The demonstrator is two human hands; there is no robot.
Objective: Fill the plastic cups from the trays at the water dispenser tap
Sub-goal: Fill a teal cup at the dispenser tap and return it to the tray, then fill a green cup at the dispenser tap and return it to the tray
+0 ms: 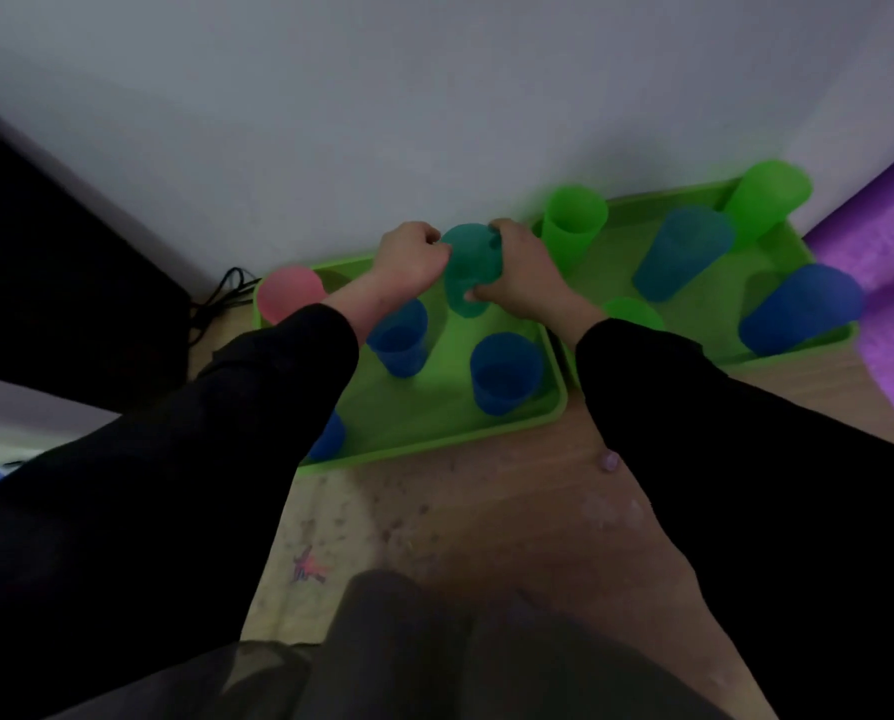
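**Teal cup point(470, 267) is held between both grips at the far side of the left tray point(434, 433).**
The right grip point(517, 278) is clamped round the cup's right side. The left grip point(408, 262) is curled against the rim; a pinch cannot be confirmed. The cup's long axis is judged near upright. No dispenser tap is seen.

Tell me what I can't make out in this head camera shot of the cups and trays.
Head view:
Blue cup: mostly hidden by the left sleeve.
Green cup: partly hidden behind the right wrist.
Left hand on the teal cup: grip too blurred to tell.
Dispenser tap: outside the frame.
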